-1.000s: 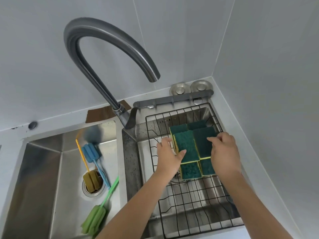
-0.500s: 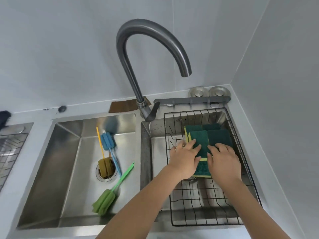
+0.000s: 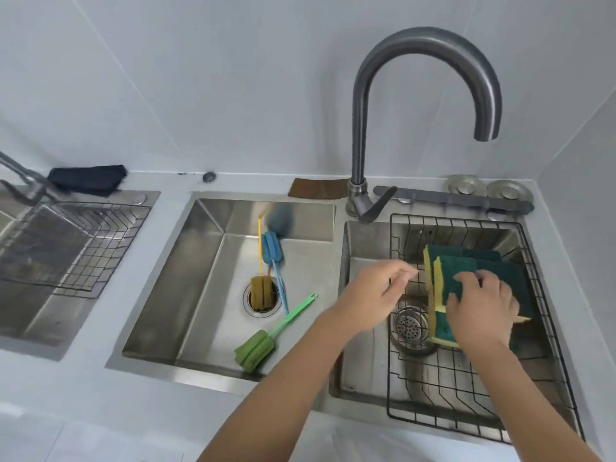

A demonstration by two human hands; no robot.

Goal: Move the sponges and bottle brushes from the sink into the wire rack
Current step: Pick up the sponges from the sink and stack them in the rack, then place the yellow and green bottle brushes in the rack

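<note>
Several green-and-yellow sponges point(image 3: 466, 271) stand stacked in the black wire rack point(image 3: 546, 328) over the right basin. My right hand point(image 3: 480, 311) rests flat on the sponges, fingers spread over the front ones. My left hand point(image 3: 373, 295) hovers just left of the stack, fingers loosely curled and apart, holding nothing. In the middle sink point(image 3: 206, 295) lie three bottle brushes: a blue one point(image 3: 273, 251), a yellow-handled one with a brown head point(image 3: 261, 291) on the drain, and a green one point(image 3: 256, 348) nearest me.
A tall curved tap point(image 3: 363, 128) rises between the two basins. A grey bar point(image 3: 453, 201) and two round metal plugs point(image 3: 486, 190) sit behind the rack. At far left is another basin with a wire basket point(image 3: 73, 241) and a dark cloth point(image 3: 86, 180).
My left hand has come off the sponges and drawn left, away from the stack. My right hand stays on them. The view has swung left, showing the middle sink and the far-left basin.
</note>
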